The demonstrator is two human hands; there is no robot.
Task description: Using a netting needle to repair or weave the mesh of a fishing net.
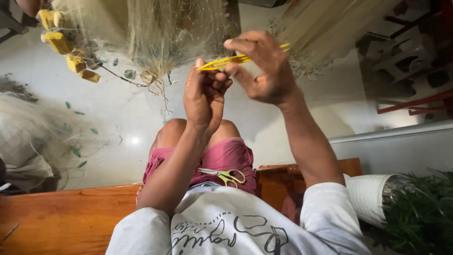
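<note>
My right hand grips a slim yellow netting needle, raised in front of me. My left hand is pinched shut just below the needle's left tip, holding fine net threads. A pale fishing net hangs above both hands, with yellow foam floats strung along its left edge. Scissors with yellow-green handles lie on my lap, on pink shorts.
I sit on a wooden bench. A heap of net with green leaves lies on the pale floor at left. A white ribbed pot with a green plant stands at right. Red furniture is at far right.
</note>
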